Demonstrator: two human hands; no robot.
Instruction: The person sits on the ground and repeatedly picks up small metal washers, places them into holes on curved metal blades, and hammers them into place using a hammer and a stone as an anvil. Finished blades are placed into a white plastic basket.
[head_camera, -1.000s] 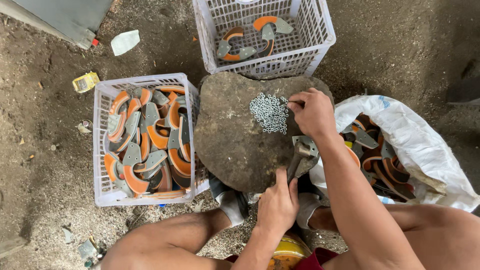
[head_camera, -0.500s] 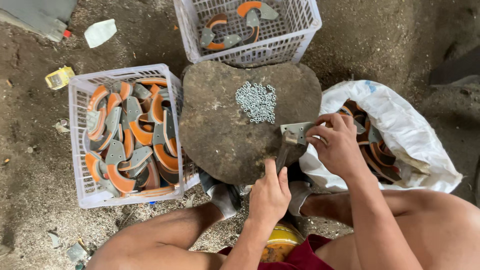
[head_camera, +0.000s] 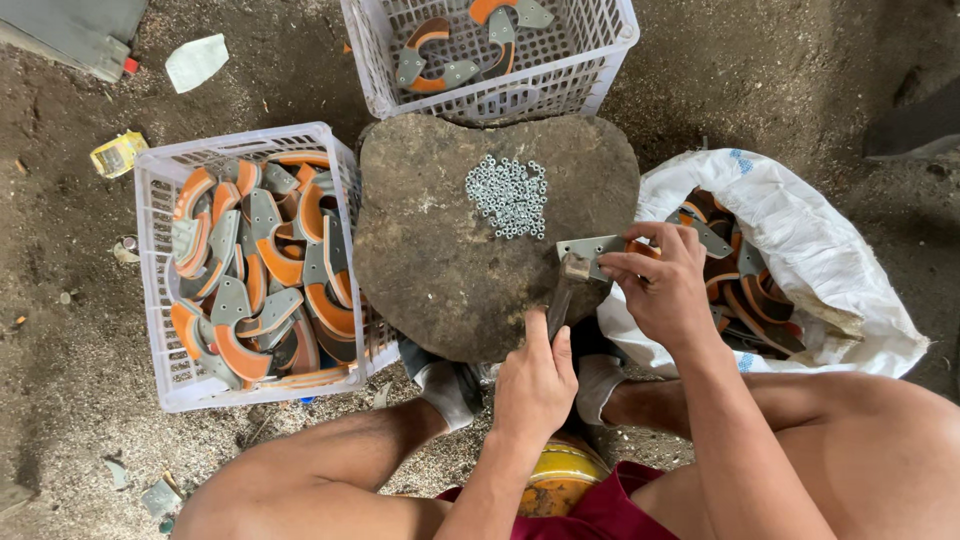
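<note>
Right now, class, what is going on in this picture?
A seated person works at a flat stone on a dirt floor. The right hand holds a grey-and-orange curved part on the stone's edge; the left hand grips a tool against it. A pile of small nuts lies on the stone. Two white crates and a white sack hold similar parts.

Bare arms and legs, red shorts (head_camera: 610, 512), grey socks (head_camera: 447, 383)
</note>
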